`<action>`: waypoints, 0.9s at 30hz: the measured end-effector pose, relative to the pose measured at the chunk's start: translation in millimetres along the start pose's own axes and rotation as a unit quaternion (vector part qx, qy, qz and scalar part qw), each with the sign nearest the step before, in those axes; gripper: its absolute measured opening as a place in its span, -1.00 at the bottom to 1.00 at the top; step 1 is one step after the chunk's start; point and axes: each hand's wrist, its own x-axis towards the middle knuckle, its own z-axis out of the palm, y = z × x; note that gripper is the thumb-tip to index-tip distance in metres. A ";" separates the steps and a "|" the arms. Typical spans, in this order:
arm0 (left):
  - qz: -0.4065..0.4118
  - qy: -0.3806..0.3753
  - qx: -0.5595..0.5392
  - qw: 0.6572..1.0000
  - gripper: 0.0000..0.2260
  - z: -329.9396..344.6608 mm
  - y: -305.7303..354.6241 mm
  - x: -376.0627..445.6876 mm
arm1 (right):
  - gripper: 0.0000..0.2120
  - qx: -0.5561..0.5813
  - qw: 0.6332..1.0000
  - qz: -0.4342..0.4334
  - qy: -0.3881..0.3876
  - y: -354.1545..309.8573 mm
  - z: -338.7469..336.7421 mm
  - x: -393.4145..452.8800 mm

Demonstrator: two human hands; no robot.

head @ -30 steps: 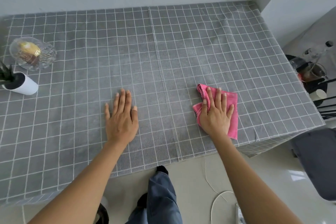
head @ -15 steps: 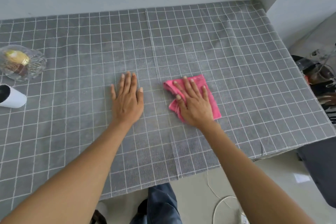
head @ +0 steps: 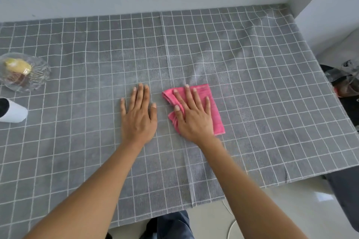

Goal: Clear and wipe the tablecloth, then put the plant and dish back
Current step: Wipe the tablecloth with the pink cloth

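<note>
Pressing flat, fingers spread: right hand (head: 194,116) on rag (head: 211,110) | left hand (head: 138,116) just beside, flat on cloth (head: 252,87) | dish (head: 25,72), pot (head: 12,111) far left | wiping underway, putting-back not yet done

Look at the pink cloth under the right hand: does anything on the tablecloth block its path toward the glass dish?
Yes. The left hand lies flat on the tablecloth between the pink cloth, pressed by the right hand, and the glass dish.
</note>
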 end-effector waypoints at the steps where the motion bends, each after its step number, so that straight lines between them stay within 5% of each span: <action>1: 0.002 0.000 -0.001 1.000 -0.46 -0.2 -0.3 0.2 | -0.50 -0.006 1.000 -0.009 0.001 2.2 0.6 0.4; 4: 0.000 -0.005 0.002 1.000 -0.48 -0.2 -2.6 -0.1 | -0.52 -0.034 0.999 -0.007 0.008 29.8 -6.9 8.8; 10: -0.002 -0.016 0.001 1.000 -0.46 -2.5 -2.4 -0.2 | -0.53 -0.007 0.990 0.140 0.033 85.5 -35.8 33.3; 18: -0.006 -0.024 -0.002 1.000 -0.46 -4.1 -1.9 -0.2 | -0.50 0.045 0.972 0.225 0.052 41.8 -19.6 26.0; 25: -0.039 -0.017 -0.030 0.999 -0.52 -25.1 -39.0 -1.5 | -0.50 -0.013 0.999 -0.039 -0.023 -27.8 4.3 10.8; 27: -0.058 -0.006 -0.010 0.998 -0.52 -34.4 -69.2 -1.4 | -0.49 -0.023 0.998 -0.051 -0.019 -22.0 3.3 16.8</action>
